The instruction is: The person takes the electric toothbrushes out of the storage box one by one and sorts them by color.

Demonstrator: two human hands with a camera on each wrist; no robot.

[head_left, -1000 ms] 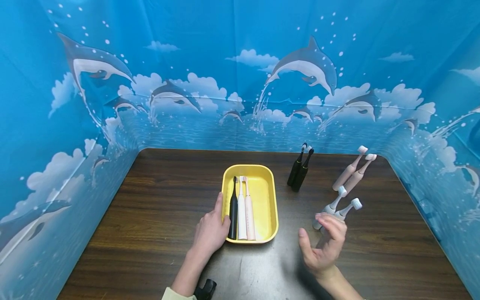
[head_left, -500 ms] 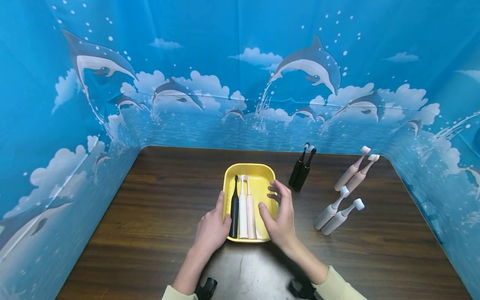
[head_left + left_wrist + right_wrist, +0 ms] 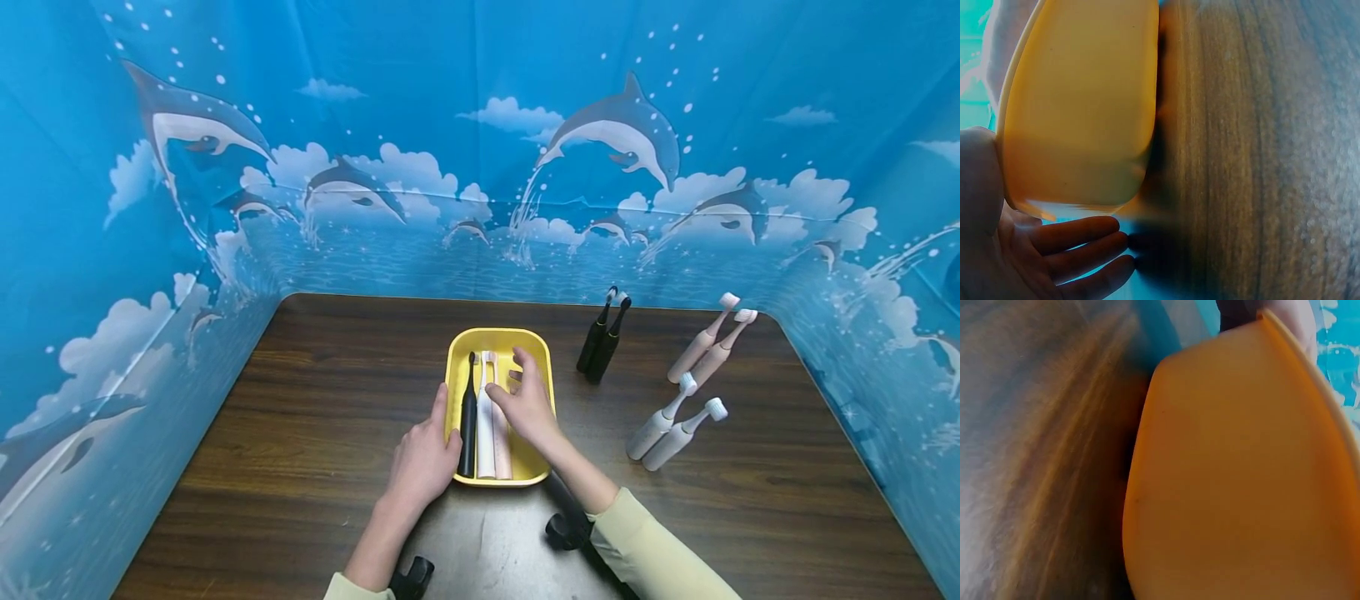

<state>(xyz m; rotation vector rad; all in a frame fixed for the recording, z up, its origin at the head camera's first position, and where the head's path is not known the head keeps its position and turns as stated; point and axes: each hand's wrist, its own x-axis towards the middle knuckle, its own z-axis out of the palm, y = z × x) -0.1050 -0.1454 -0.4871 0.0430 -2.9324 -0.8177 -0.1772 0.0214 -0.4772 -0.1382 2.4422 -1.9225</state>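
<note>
A yellow tray [image 3: 491, 482] lies on the table with three electric toothbrushes side by side along its left: a black toothbrush [image 3: 468, 425], a white toothbrush [image 3: 484, 429] and a pink toothbrush [image 3: 502, 457]. My left hand [image 3: 422, 461] rests at the tray's left rim, thumb over the edge and index finger straight along the outer wall. In the left wrist view its other fingers [image 3: 1088, 259] stretch out beside the tray wall. Over the tray's right half is my right hand [image 3: 527, 407], fingers loosely bent, holding nothing. It covers part of the pink toothbrush.
Right of the tray, two black toothbrushes [image 3: 602, 346] stand upright. Two pink toothbrushes [image 3: 701, 354] stand farther right, with two light grey toothbrushes [image 3: 663, 433] nearer. A blue dolphin-print curtain [image 3: 480, 150] surrounds the dark wooden table [image 3: 300, 417].
My right hand has moved left from beside the grey toothbrushes, past the tray's right rim, to over the tray. My left hand has stayed at the left rim.
</note>
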